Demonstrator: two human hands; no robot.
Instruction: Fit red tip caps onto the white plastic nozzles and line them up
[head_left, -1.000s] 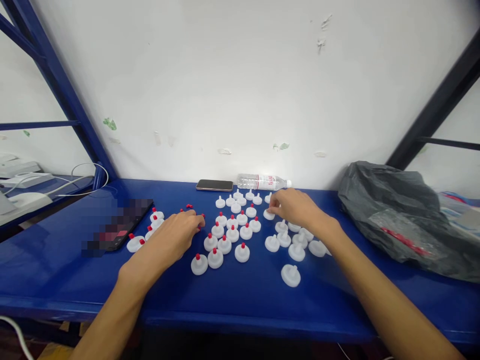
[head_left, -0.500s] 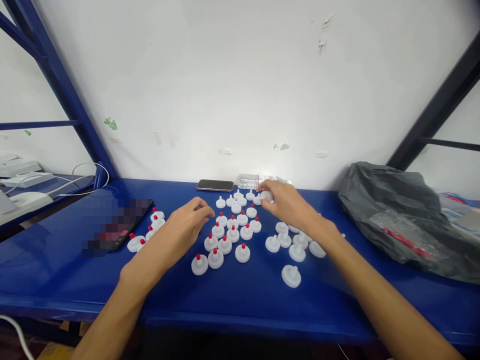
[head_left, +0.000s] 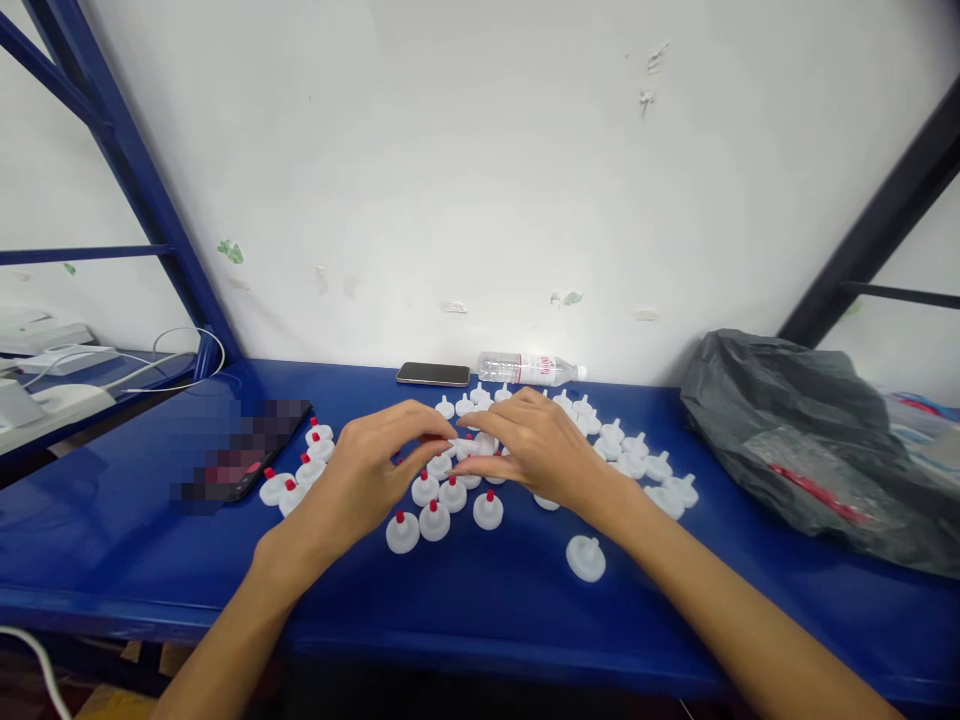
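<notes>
Both hands meet above the middle of the glossy blue tabletop (head_left: 112,560). The left hand (head_left: 375,470) and right hand (head_left: 536,450) pinch a small white plastic cap (head_left: 466,447) between their fingertips, fingers curled close; whether a red plug sits in it is hard to tell. Beneath them stand white caps with red plugs (head_left: 433,520). Plain white caps (head_left: 634,460) cluster toward the right, one lone white cap (head_left: 586,558) near the front edge.
</notes>
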